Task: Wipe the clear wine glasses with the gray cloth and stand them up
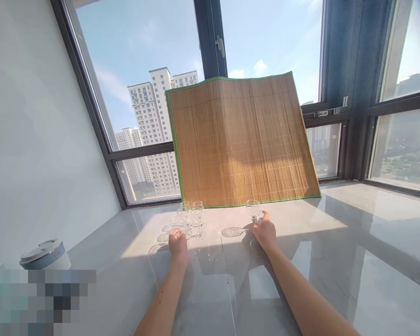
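Nearest, at the lower left, a grey-lidded cup stands on the pale, glossy worktop, beside a blurred patch that cannot be made out. Both bare forearms stretch out from the bottom edge across the stone surface, well apart from that cup.

The left hand lies knuckles up at the near edge of a cluster of small stemmed glasses. Its fingers are curled around the base or stem of the closest glass in the group, though the glass is so clear and the glare so strong that I cannot tell how firm that grip is or whether it truly closes on the glass. The cluster stands upright, the glasses just beside one another, throwing ringed shadows on the worktop towards the left hand.

The right hand is clenched around the stem of a single wine glass, which stands upright apart from the cluster, to its right; the bowl rises clear above the fingers. Between the two hands a round patch of light lies on the stone.

Just behind the glasses a bamboo mat with green edging leans upright against the window frame. Beyond the panes are tall apartment blocks and a blue sky.
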`<state>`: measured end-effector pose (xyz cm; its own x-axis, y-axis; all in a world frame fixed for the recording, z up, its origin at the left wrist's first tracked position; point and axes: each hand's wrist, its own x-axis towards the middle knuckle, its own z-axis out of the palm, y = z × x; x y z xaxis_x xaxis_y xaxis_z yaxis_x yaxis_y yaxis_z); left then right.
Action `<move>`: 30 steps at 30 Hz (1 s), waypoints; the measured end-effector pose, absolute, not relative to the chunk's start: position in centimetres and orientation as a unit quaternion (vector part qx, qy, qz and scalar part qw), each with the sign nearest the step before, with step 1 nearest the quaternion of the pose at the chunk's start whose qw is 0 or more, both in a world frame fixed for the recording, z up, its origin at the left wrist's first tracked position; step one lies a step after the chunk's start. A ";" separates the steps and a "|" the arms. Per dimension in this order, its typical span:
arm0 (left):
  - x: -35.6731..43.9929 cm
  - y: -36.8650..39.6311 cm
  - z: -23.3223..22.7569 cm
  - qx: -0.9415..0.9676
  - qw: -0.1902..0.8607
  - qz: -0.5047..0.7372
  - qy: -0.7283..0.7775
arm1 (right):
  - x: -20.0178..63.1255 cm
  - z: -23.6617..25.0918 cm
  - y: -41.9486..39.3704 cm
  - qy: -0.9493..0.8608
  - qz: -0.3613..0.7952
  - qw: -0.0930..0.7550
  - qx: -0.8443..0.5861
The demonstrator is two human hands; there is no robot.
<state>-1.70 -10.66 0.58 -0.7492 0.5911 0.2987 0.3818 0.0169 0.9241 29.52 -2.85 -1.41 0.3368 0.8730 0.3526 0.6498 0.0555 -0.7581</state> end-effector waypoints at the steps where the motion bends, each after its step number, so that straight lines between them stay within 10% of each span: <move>1: -1.5 -10.8 0.8 0.342 0.091 0.611 0.709 | 29.5 -1.3 -2.9 -0.551 0.131 0.468 -0.678; 30: 3.9 -13.2 1.6 0.648 0.094 0.485 0.580 | 30.1 1.6 -4.6 -0.444 0.070 0.576 -0.682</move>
<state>3.94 -13.25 1.63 -0.1428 0.8422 0.5199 0.6604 -0.3102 0.6839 30.07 -4.58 1.62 0.5959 0.6863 0.4170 0.5259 0.0590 -0.8485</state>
